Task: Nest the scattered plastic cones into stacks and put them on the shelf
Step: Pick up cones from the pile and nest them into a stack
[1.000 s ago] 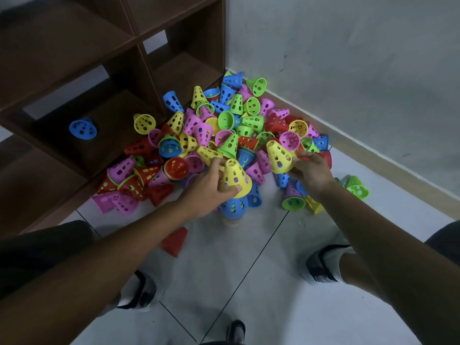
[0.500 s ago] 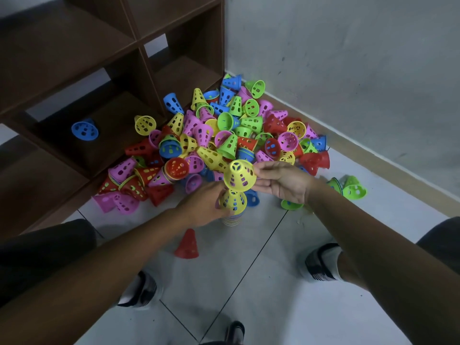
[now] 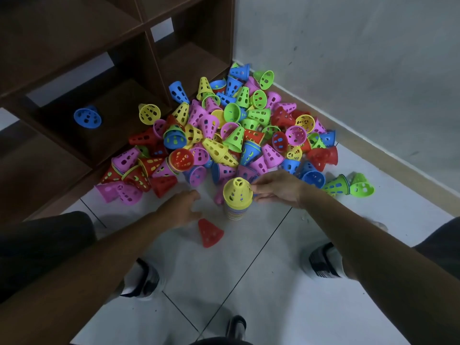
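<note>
While left hand (image 3: 180,211) hovers relaxed, right hand (image 3: 276,189) fingers touch yellow-topped stack (image 3: 237,195).

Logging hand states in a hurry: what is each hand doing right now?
Left hand: open, fingers relaxed above the floor, holding nothing.
Right hand: fingers straight, touching the yellow cone that tops the stack; open.

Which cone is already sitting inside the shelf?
The blue plastic cone with holes, lying alone in the brown wooden shelf's lower left compartment. All the other cones are on the floor, in the pile or the stack.
</note>
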Demonstrator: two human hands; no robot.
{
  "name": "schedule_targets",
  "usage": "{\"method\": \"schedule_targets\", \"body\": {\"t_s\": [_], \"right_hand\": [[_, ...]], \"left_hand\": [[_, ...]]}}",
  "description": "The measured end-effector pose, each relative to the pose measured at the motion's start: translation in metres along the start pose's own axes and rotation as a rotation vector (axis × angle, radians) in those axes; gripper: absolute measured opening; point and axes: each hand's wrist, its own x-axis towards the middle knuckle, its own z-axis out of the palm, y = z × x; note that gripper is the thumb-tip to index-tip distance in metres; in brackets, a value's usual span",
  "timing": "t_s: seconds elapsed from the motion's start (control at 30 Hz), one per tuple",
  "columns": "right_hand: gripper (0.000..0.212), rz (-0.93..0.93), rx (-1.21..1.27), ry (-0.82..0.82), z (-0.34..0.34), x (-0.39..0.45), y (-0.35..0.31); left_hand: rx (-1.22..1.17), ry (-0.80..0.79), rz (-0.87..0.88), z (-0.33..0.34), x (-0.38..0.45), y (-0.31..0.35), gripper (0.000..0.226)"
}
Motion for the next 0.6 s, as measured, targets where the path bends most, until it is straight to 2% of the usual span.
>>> {"method": "schedule_targets", "body": {"t_s": [0.13, 0.2, 0.3, 0.47, 0.6], "right_hand": [[0.009, -0.027, -0.099, 0.13, -0.003, 0.013, 0.008], [0.015, -0.031, -0.12, 0.2, -0.004, 0.022, 0.01], [0.019, -0.048, -0.145, 0.267, -0.003, 0.034, 0.009], [0.034, -0.147, -0.335, 0.255, -0.001, 0.059, 0.01], [0.028, -0.14, -0.461, 0.223, 0.0, 0.075, 0.012]], "left_hand": [[-0.004, -0.1, -0.056, 0.021, 0.0, 0.0, 0.057], [-0.011, -0.148, -0.083, 0.032, -0.001, 0.003, 0.059], [-0.011, -0.163, -0.048, 0.046, -0.007, 0.009, 0.075], [0.196, -0.161, 0.146, 0.054, -0.01, 0.019, 0.075], [0.27, -0.172, 0.142, 0.063, -0.006, 0.026, 0.073]]}}
